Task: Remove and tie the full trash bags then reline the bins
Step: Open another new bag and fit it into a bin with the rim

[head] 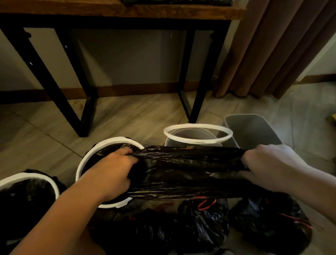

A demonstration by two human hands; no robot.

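A counter [116, 11] stands against the wall [131, 58] at the top of the view. Its top is a thick slab of brown wood on a black metal frame [116, 24]. The left legs [45, 78] slant inward to a foot on the floor [127, 116], and the right legs [198, 76] do the same. Something dark and shiny [174, 1] lies on the top at the far edge, too cut off to make out. A brown baseboard [138, 89] runs along the foot of the wall. To the right hangs a brown curtain [272, 45] in deep folds, its hem just above the floor. The floor is large grey-beige tiles with thin joints. A yellowish corner [331, 118] shows at the right edge.
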